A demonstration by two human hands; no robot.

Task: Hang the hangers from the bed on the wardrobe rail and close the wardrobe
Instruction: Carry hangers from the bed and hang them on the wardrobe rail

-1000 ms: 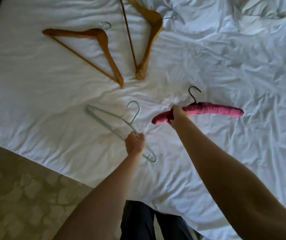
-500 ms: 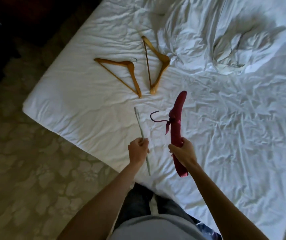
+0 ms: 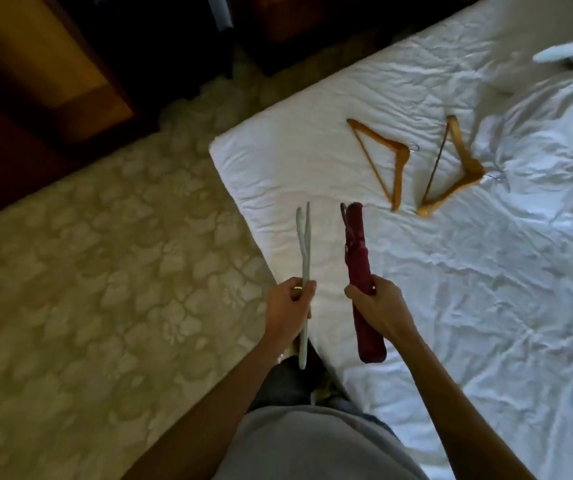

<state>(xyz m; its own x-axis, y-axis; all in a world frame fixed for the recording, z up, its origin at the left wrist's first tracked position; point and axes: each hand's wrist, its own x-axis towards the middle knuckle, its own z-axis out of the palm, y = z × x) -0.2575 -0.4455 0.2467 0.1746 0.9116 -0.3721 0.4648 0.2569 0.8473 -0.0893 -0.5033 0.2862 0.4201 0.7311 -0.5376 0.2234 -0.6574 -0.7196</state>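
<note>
My left hand grips a thin pale green plastic hanger, held edge-on and upright over the bed's corner. My right hand holds a dark pink padded hanger, also upright, its hook turned away at the top. Two wooden hangers lie flat on the white bed: one further left, the other to its right, both beyond my hands. The wardrobe rail is not in view.
Patterned beige carpet fills the left side. Dark wooden furniture stands at the upper left, with dim dark shapes behind the bed's head end. Rumpled white bedding lies at the far right.
Both hangers have been lifted off the bed and turned upright in my hands. My view has swung left, so the carpet and dark furniture now show and the wooden hangers sit further right.
</note>
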